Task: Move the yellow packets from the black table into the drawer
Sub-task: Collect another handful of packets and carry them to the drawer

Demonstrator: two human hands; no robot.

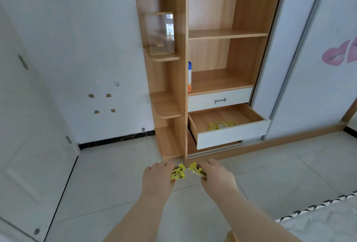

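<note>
My left hand is closed around yellow packets with black print. My right hand grips more yellow packets. Both hands are held out over the tiled floor, side by side, in front of the wooden cabinet. Ahead and to the right, the lower drawer with a white front is pulled out. A few yellow packets lie on its wooden bottom. The black table is out of view.
A shut white drawer with a metal handle sits above the pulled-out one. A spray bottle stands on the shelf above. A clear box rests on a side shelf. A white door is at the left, a sliding wardrobe door at the right.
</note>
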